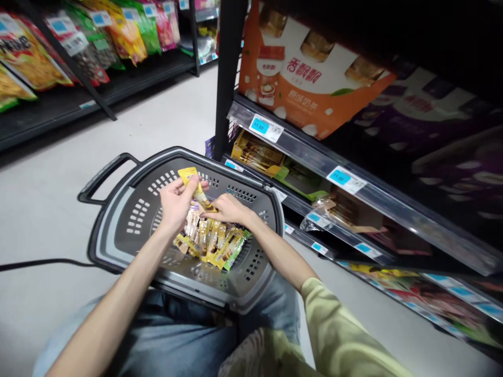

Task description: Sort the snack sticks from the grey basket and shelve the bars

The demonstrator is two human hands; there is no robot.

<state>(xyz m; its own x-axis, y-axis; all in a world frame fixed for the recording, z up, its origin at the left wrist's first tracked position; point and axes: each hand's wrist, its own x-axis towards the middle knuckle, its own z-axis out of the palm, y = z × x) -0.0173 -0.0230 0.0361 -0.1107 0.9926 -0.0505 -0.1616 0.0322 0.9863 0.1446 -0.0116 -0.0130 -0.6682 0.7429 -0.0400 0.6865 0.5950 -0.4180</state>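
Note:
Over a grey plastic shopping basket (129, 201), my left hand (176, 203) pinches the upper end of a yellow snack packet (200, 195). My right hand (228, 209) is closed at the packet's lower end, so it slants between both hands. Beneath them, several small yellow, brown and green wrapped snacks (216, 243) lie heaped on the basket floor, next to some pale wrapped pieces (191, 222). My right hand and wrist cover part of the heap. The basket rests in front of my knees, one black handle (104, 178) folded out to the left.
To the right, a black store shelf holds an orange carton (314, 78) above a clear price rail (298, 152). Its lower tier has opened snack boxes (259, 152), close to the basket's rim. Bagged snacks (121, 31) hang at the back left. A black strap (47, 263) runs from the basket's left.

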